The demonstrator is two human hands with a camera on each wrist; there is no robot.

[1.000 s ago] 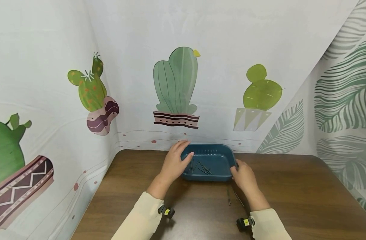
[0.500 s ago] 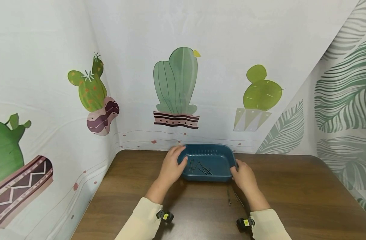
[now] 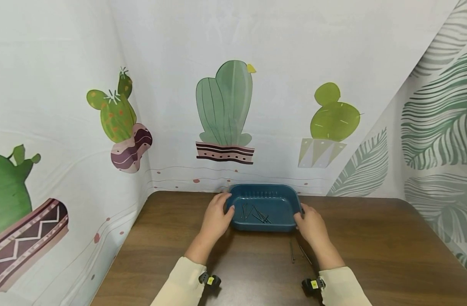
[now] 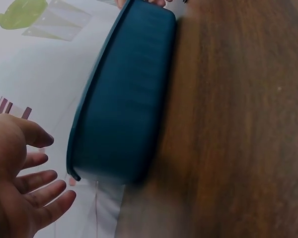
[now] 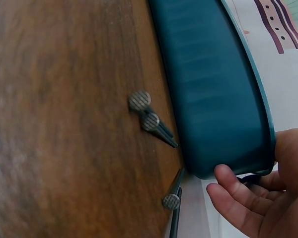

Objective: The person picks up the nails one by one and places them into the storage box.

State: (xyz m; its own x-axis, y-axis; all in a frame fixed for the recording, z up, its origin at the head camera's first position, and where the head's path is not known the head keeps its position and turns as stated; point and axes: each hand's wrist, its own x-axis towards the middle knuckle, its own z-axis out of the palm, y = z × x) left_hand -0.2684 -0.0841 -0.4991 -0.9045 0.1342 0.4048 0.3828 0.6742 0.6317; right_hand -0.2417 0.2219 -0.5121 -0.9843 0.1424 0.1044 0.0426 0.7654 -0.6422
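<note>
brown wood-grain table [image 3: 252, 267] | white backdrop [image 3: 279, 34] | cactus prints [image 3: 233, 102] | striped leaf prints [image 3: 444, 110]

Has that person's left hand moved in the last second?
Yes. Judged against the tall cactus print in the head view, the left hand has shifted a little to the left and back toward the person.
</note>
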